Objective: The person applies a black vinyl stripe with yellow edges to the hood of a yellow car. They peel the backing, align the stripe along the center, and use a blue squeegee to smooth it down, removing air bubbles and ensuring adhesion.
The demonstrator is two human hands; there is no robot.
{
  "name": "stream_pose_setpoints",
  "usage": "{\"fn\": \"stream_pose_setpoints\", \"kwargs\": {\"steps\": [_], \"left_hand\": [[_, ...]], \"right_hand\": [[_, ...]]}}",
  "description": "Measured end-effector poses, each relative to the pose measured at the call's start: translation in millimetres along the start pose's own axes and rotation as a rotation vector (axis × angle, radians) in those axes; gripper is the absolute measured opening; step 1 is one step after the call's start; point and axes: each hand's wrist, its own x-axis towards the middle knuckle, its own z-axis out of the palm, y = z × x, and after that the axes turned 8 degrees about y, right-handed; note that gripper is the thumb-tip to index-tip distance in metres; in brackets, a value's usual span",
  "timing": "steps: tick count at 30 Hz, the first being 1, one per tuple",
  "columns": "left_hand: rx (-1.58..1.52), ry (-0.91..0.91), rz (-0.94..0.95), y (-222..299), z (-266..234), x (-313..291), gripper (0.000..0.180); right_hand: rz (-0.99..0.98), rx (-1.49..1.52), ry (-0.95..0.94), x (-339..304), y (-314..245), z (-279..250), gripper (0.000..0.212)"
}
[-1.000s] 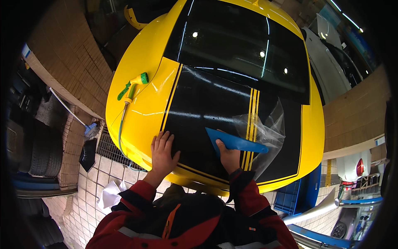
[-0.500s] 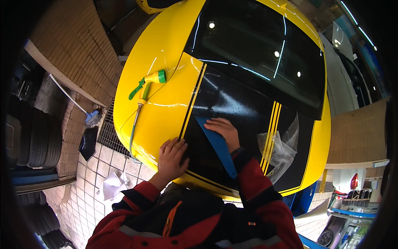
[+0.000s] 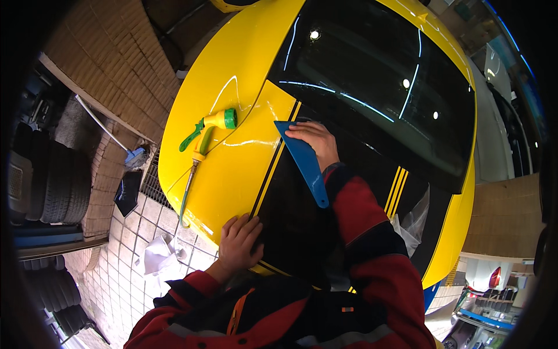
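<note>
The squeegee (image 3: 308, 168) lies slantwise on the black panel (image 3: 288, 195), its tip over the left edge, near the upper left corner. Our right hand (image 3: 317, 141) grips its upper side, fingers closed over; we cannot see the thumb. Pressed hard, that tip could snag the stripes (image 3: 271, 174). Our left hand (image 3: 239, 243) lies flat, holding nothing, at the lower left corner; leaning could smudge them. Toward the car's left side, a tugged hose (image 3: 187, 198) could drag the nozzle (image 3: 222, 120) across paint. Near the panel's right edge, film (image 3: 415, 218) could catch our sleeve (image 3: 372, 215).
</note>
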Motion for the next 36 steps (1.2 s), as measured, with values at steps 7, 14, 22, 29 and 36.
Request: {"fn": "stream_pose_setpoints", "kwargs": {"steps": [7, 14, 22, 29, 36], "left_hand": [[-0.018, 0.032, 0.018, 2, -3, 0, 0.061], [-0.025, 0.043, 0.017, 2, -3, -1, 0.061], [-0.070, -0.022, -0.029, 3, -11, 10, 0.064], [0.047, -0.118, -0.075, -13, 18, 88, 0.090], [0.081, -0.139, -0.054, -18, 27, 98, 0.091]], "right_hand": [[0.273, 0.259, 0.176, 22, -9, 3, 0.029], [0.647, 0.493, 0.752, -20, -20, -14, 0.017], [0.533, 0.427, 0.431, -75, -56, -28, 0.017], [0.079, 0.074, -0.030, -69, -75, -31, 0.036], [0.049, -0.064, 0.007, -33, -47, -23, 0.037]]}}
